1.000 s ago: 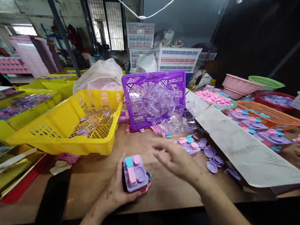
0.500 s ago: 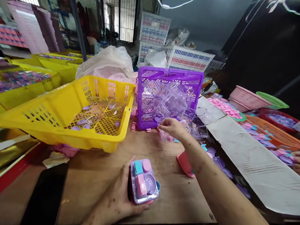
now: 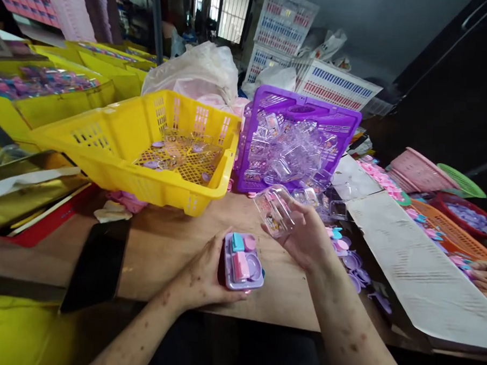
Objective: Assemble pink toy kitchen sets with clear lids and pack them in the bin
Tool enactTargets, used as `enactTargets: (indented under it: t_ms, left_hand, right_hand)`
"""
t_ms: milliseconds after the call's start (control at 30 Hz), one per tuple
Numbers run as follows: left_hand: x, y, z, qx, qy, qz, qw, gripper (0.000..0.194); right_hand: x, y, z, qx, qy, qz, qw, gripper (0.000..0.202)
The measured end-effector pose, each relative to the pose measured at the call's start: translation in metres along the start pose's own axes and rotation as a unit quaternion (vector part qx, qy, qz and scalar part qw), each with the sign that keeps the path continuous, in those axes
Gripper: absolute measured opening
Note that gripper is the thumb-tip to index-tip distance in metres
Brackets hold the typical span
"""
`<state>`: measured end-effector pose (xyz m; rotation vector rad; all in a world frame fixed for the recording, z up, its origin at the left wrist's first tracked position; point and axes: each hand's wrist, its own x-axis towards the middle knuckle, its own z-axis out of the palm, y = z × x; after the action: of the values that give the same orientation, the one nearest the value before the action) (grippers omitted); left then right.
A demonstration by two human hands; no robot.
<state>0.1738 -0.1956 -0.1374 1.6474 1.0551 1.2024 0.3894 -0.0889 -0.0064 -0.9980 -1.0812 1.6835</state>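
My left hand [image 3: 215,273] is closed round a small purple toy tray [image 3: 244,283] near the table's front. On the tray sit a turquoise block [image 3: 237,242], a pink round piece [image 3: 249,242], a pink block [image 3: 241,266] and a small purple dish [image 3: 254,267]. To its upper right, my right hand [image 3: 306,233] grips a clear plastic cover [image 3: 275,211] with a printed picture on it. Behind that cover stands a tilted purple basket [image 3: 353,123] heaped with more clear covers [image 3: 295,152].
A yellow basket [image 3: 162,187] with a few purple pieces stands at left. A black phone [image 3: 97,262] lies before it. Right are loose purple pieces [image 3: 355,262], a white board [image 3: 405,259] and an orange basket [image 3: 455,229], where another person's hand [image 3: 485,279] shows.
My right hand has come back from the front of the purple basket with a clear cover in it. The left hand still holds the toy tray. The whole view has shifted.
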Motion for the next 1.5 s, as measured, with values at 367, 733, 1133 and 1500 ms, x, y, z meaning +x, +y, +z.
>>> enactTargets:
  t_ms: [367,733,1133,1500]
  left_hand:
    - [0.001,0.006,-0.001,0.021,0.010,0.029,0.999,0.119]
    - [-0.001,0.004,0.004,0.059,0.023,0.028,0.998,0.115]
    - [0.004,0.013,-0.002,0.030,0.020,0.020,0.999,0.117]
    - [0.008,0.002,0.001,0.019,0.027,0.071,0.997,0.092]
  right_hand:
    - [-0.028,0.024,-0.016,-0.384,0.069,-0.120,0.913,0.073]
    - [-0.059,0.053,0.010,-0.293,0.140,-0.154,0.933,0.073]
    - [-0.062,-0.010,0.033,-0.596,-0.180,-0.347,0.701,0.085]
    - [-0.051,0.010,0.061,-0.747,-0.217,-0.242,0.580,0.048]
